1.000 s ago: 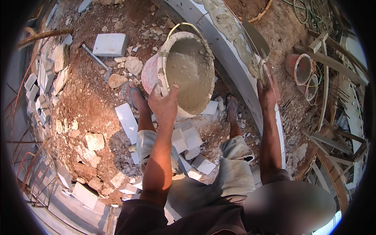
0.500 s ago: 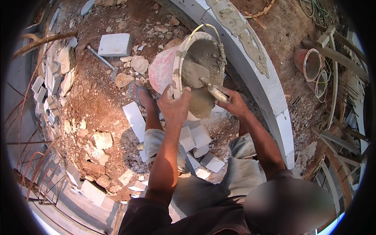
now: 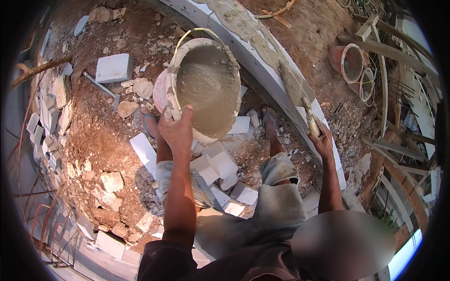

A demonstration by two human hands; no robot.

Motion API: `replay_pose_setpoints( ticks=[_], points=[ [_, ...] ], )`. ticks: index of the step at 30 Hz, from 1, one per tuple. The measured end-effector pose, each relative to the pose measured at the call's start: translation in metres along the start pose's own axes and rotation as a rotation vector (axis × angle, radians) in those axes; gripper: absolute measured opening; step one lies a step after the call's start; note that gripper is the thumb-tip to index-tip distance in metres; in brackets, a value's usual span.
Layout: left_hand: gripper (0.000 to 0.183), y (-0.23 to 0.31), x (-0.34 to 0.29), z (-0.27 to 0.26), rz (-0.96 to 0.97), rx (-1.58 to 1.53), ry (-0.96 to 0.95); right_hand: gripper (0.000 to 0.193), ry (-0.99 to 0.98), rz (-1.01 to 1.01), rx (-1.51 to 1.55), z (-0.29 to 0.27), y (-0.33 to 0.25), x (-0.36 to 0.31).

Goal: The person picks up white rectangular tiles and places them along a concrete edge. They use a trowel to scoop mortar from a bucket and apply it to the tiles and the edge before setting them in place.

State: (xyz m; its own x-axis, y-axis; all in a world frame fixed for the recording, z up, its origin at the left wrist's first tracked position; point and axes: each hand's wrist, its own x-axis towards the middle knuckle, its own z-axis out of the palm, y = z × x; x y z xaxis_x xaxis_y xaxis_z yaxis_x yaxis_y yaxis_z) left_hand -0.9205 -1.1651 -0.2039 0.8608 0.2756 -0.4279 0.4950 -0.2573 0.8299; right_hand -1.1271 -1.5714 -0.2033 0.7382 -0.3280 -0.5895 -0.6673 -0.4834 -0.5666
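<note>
My left hand (image 3: 177,127) grips the near rim of a pinkish bucket (image 3: 161,90), which tilts toward me. Wet grey mortar (image 3: 206,77) fills much of it, and its pale handle arches over the far side. My right hand (image 3: 321,140) is closed round the worn handle of a trowel (image 3: 311,118). The trowel's blade is at the mortar-covered top of a curved wall of pale blocks (image 3: 333,165), where it is hard to tell from the mortar. A band of wet mortar (image 3: 243,28) runs along the wall's top, away from me.
Left of the bucket lie a hammer (image 3: 104,87), a pale block (image 3: 115,68) and loose stones. Broken blocks (image 3: 214,161) lie between my legs. Beyond the wall stand an orange bucket (image 3: 346,63) and a smaller pail (image 3: 367,85), beside timber planks (image 3: 384,54).
My right hand has carried the trowel out of the bucket and rightward onto the wall top. Fresh mortar now covers more of the wall there. My left hand still holds the bucket.
</note>
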Motion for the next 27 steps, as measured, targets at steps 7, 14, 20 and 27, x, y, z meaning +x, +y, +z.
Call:
replay_pose_setpoints(
  ticks=[7, 14, 20, 27],
  points=[
    [0.027, 0.014, -0.003, 0.005, -0.021, 0.19, 0.058, 0.059, 0.235, -0.085, -0.343, -0.004, 0.045, -0.035],
    [0.029, -0.014, 0.002, 0.001, 0.034, 0.055, 0.035, 0.064, 0.457, -0.247, -0.621, 0.023, 0.033, 0.001],
    [0.029, -0.01, -0.001, 0.003, 0.02, 0.025, 0.043, 0.058, 0.426, -0.226, -0.632, 0.035, -0.024, 0.045],
    [0.024, -0.01, -0.004, 0.005, 0.068, -0.083, 0.046, 0.06, 0.418, -0.338, -0.5, 0.05, -0.045, 0.047]
  ],
)
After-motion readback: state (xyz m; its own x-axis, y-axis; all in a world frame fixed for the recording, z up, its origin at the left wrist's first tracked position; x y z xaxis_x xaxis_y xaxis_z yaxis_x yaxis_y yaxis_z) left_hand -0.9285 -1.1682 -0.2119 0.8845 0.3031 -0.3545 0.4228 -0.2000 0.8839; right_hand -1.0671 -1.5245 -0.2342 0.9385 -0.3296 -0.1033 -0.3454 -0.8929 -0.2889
